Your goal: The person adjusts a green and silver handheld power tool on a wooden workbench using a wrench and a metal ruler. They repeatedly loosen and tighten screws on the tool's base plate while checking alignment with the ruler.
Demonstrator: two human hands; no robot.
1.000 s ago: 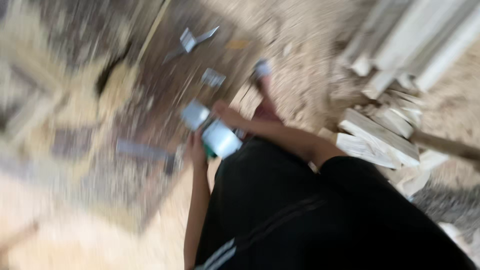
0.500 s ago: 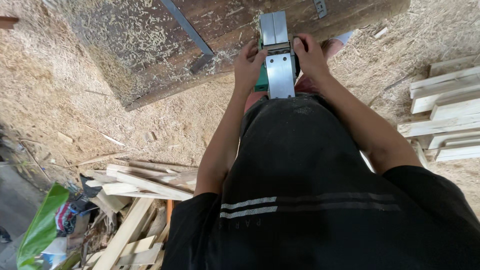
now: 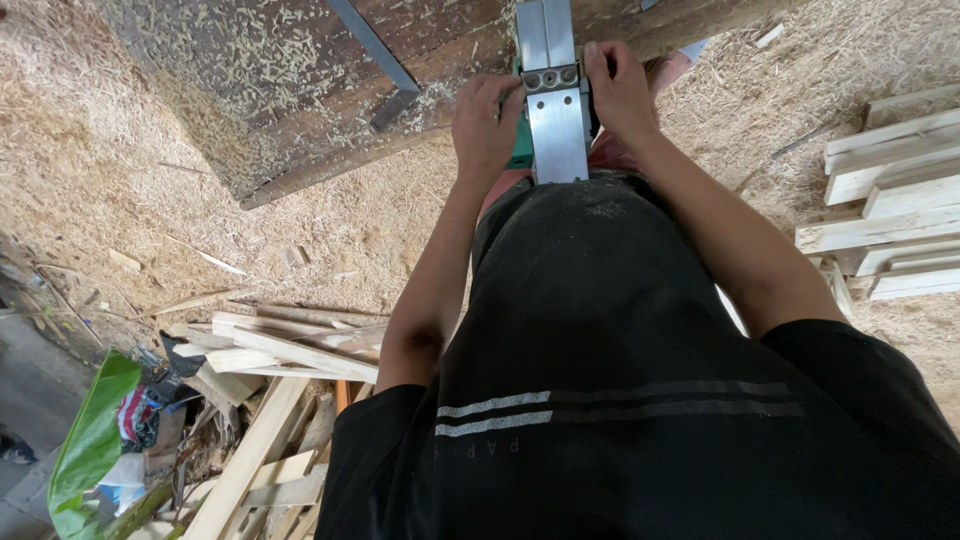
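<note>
Both hands grip a green power tool with a metal base [image 3: 556, 120]: left hand [image 3: 487, 122] and right hand [image 3: 619, 88] closed around its sides, above the sawdust-strewn table [image 3: 300, 90]. Step in hand, judged: positioning the tool. The next move calls for a steady two-handed hold.

A: What covers the ground here?

B: Pale sawdust and wood shavings [image 3: 130, 150], spread thick almost everywhere, in even daylight.

A: And the dark slab at the top?

B: A worn wooden board [image 3: 290, 90], dusted with shavings, with a dark metal strip [image 3: 375, 50] lying across it.

A: Any timber about?

B: Cut planks stacked at the right edge [image 3: 890, 190], and a loose heap of offcuts at lower left [image 3: 270, 360]. Beside that heap lies a large green leaf [image 3: 90, 440].
</note>
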